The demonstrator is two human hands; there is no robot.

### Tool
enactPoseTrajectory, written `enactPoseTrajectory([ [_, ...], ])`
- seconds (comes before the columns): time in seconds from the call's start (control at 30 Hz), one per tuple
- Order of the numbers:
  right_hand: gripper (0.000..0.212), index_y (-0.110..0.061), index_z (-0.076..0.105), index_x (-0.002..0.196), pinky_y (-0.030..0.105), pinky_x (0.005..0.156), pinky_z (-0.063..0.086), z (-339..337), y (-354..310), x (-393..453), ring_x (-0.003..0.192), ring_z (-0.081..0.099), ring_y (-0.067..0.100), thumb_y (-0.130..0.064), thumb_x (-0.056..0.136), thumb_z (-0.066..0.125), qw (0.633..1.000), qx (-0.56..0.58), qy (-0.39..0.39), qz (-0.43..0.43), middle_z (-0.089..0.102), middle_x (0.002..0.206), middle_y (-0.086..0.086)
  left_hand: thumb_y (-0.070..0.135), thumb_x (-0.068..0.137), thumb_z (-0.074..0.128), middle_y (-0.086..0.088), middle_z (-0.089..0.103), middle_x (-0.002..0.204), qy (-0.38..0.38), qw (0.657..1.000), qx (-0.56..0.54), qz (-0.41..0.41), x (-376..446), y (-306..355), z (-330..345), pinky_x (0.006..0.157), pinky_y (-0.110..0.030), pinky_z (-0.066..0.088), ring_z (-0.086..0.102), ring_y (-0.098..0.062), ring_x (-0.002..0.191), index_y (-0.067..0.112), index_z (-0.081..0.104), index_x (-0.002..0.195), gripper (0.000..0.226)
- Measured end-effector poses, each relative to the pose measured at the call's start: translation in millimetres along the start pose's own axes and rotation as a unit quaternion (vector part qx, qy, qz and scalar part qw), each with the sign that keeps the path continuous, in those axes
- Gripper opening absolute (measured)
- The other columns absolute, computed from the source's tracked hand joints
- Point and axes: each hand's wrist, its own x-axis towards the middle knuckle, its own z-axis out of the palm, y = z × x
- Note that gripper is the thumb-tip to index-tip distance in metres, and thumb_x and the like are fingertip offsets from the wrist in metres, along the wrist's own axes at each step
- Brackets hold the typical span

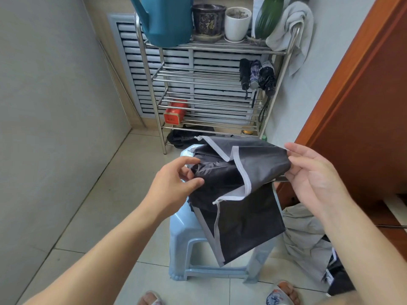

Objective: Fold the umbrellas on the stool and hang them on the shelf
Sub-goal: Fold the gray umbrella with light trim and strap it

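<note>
Standing against the far wall, the steel shelf [211,100] is already carrying three folded umbrellas [256,73] hanging at its right end, so room there is looking tight. Nearer, the pale blue stool [189,234] is bearing the black grey-edged umbrella [233,183], whose loose canopy is spilling off the near right side and could be dragging the whole thing to the floor. The right hand [315,175] is pinching the canopy's right edge; the left hand [176,181] is curling its fingers [191,160] onto the bunched fabric, a light hold that is likely slipping if pulled unevenly.
</note>
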Motion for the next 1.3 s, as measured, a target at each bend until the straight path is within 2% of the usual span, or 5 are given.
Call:
enactPoseTrajectory([
  [0.2,0.032,-0.008,0.065,0.117,0.026,0.079,0.059,-4,1,0,0.086,0.073,0.014,0.010,0.097,0.049,0.999,0.030,0.008,-0.013,0.073,0.088,0.000,0.008,0.090,0.078,0.001,0.077,0.088,0.021,0.992,-0.125,-0.020,3,-2,-7,0.081,-0.022,0.053,0.072,-0.010,0.084,0.031,0.075,0.112,0.032],
  [0.43,0.039,-0.007,0.065,0.111,0.025,0.077,0.058,-1,-1,-3,0.083,0.072,0.011,0.020,0.092,0.044,0.999,0.031,0.000,-0.031,0.070,0.087,0.000,-0.002,0.088,0.074,0.004,0.067,0.076,0.085,0.989,-0.120,0.012,3,0,-1,0.069,-0.023,0.051,0.060,-0.010,0.070,0.016,0.067,0.084,0.020],
  [0.6,0.034,-0.007,0.065,0.114,0.026,0.084,0.058,-2,0,-2,0.087,0.071,0.011,0.016,0.094,0.051,0.998,0.037,0.020,-0.055,0.070,0.085,-0.002,-0.005,0.090,0.065,0.009,0.061,0.073,0.146,0.984,-0.097,0.037,-8,-1,11,0.063,-0.017,0.042,0.055,-0.010,0.067,0.028,0.058,0.074,0.037],
  [1.03,0.042,-0.007,0.070,0.105,0.026,0.072,0.056,-3,1,-4,0.080,0.065,0.014,0.020,0.090,0.042,0.999,-0.029,-0.016,-0.039,0.064,0.090,0.004,0.037,0.100,0.062,-0.001,0.075,0.087,0.089,0.989,-0.094,-0.074,-11,8,12,0.051,-0.010,0.042,0.064,-0.008,0.066,0.026,0.063,0.106,0.013],
  [1.3,0.024,-0.010,0.072,0.110,0.031,0.078,0.051,-4,8,-3,0.088,0.062,0.014,0.005,0.094,0.060,0.997,-0.076,-0.002,-0.031,0.071,0.084,-0.004,0.008,0.092,0.073,0.000,0.078,0.087,0.069,0.984,-0.145,-0.075,1,3,9,0.073,-0.029,0.058,0.072,-0.019,0.072,0.032,0.071,0.124,0.040],
])
